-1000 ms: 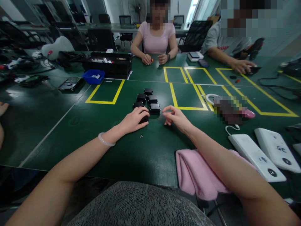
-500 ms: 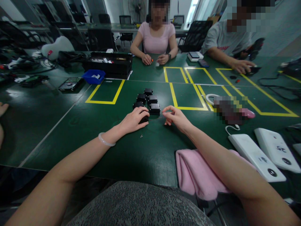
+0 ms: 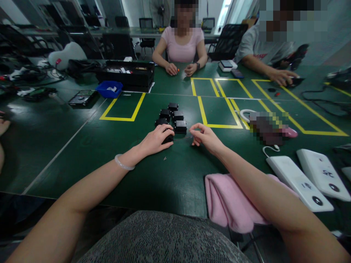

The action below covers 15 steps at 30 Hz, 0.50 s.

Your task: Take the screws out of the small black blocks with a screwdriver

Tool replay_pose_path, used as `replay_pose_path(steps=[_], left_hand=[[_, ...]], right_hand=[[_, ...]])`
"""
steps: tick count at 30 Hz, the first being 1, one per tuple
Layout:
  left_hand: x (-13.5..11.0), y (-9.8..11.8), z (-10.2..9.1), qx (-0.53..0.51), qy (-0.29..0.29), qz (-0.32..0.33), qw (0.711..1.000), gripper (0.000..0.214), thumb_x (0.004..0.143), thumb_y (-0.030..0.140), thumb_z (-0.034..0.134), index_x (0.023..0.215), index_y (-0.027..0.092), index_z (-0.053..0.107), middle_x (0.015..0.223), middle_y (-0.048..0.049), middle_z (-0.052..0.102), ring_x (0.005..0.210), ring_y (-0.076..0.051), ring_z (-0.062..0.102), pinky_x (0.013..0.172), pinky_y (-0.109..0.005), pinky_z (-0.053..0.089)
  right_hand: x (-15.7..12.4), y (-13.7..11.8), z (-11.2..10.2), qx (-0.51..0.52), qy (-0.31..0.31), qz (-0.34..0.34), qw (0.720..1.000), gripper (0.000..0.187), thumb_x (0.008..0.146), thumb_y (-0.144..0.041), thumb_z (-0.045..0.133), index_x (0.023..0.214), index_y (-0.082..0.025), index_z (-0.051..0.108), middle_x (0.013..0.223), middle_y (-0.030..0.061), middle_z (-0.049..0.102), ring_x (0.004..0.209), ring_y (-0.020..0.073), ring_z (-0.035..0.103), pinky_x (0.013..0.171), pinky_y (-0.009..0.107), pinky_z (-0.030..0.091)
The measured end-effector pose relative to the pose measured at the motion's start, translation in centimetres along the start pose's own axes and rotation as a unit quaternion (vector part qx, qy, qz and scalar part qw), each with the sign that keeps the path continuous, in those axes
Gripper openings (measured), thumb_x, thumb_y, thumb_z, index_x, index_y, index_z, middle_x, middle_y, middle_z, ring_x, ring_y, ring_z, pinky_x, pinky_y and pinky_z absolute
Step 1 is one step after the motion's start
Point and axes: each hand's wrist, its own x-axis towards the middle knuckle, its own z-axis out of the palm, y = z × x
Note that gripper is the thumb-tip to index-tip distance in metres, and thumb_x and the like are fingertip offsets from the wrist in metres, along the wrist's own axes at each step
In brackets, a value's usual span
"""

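My left hand (image 3: 157,140) is wrapped over a small black box (image 3: 169,138) on the table, hiding most of it. My right hand (image 3: 204,137) hovers just to its right, thumb and forefinger pinched together. A thin line, too faint to identify, runs between the held box and these fingertips. Several more black boxes stand just beyond, the nearest black box (image 3: 180,126) between my two hands and another black box (image 3: 162,122) behind my left fingers. Two or so tiny screws (image 3: 165,158) lie on the table in front of my left hand.
On the green table (image 3: 137,182), a pink cloth (image 3: 233,204) lies under my right forearm. White power banks (image 3: 300,182) are at the right. A blue tray (image 3: 109,90) and a black bin (image 3: 138,78) stand at the back left. Co-workers (image 3: 183,44) sit opposite.
Both my hands and the black boxes stay in place. Across the table, the seated person's hand on the right side has shifted slightly.
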Motion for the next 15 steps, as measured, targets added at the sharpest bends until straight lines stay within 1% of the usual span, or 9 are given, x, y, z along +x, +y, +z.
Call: replay_pose_path(steps=[5, 8, 12, 15], left_hand=[[-0.02, -0.07, 0.05, 0.004, 0.002, 0.002, 1.0, 0.029, 0.094, 0.031, 0.063, 0.12, 0.022, 0.055, 0.137, -0.0111, 0.054, 0.125, -0.03, 0.055, 0.097, -0.049, 0.057], [-0.01, -0.06, 0.06, 0.005, 0.003, 0.003, 1.0, 0.029, 0.094, 0.031, 0.064, 0.12, 0.021, 0.055, 0.137, -0.0119, 0.054, 0.124, -0.03, 0.055, 0.095, -0.048, 0.058], [0.01, -0.03, 0.05, 0.0, 0.003, 0.003, 1.0, 0.029, 0.094, 0.03, 0.064, 0.12, 0.021, 0.055, 0.137, -0.0121, 0.054, 0.125, -0.03, 0.054, 0.094, -0.047, 0.058], [0.0, -0.02, 0.04, -0.002, 0.003, 0.002, 1.0, 0.029, 0.094, 0.031, 0.063, 0.12, 0.021, 0.055, 0.138, -0.0118, 0.054, 0.125, -0.03, 0.054, 0.093, -0.047, 0.058]], right_hand=[[-0.05, -0.08, -0.01, -0.008, 0.003, -0.01, 1.0, 0.031, 0.076, -0.037, 0.08, 0.089, -0.022, 0.057, 0.044, -0.0133, 0.041, 0.039, 0.0078, 0.043, 0.055, 0.028, 0.053], [-0.06, -0.1, 0.0, -0.006, 0.005, -0.001, 1.0, 0.031, 0.078, -0.04, 0.08, 0.087, -0.022, 0.056, 0.044, -0.0127, 0.042, 0.04, 0.0079, 0.043, 0.055, 0.027, 0.053], [-0.04, -0.05, -0.01, -0.002, 0.001, 0.011, 1.0, 0.034, 0.081, -0.048, 0.078, 0.085, -0.022, 0.056, 0.04, -0.0143, 0.034, 0.038, 0.0081, 0.041, 0.055, 0.028, 0.053], [-0.05, -0.06, -0.05, -0.003, 0.001, 0.001, 1.0, 0.034, 0.079, -0.046, 0.079, 0.085, -0.022, 0.056, 0.04, -0.0141, 0.036, 0.038, 0.0082, 0.042, 0.055, 0.028, 0.053]])
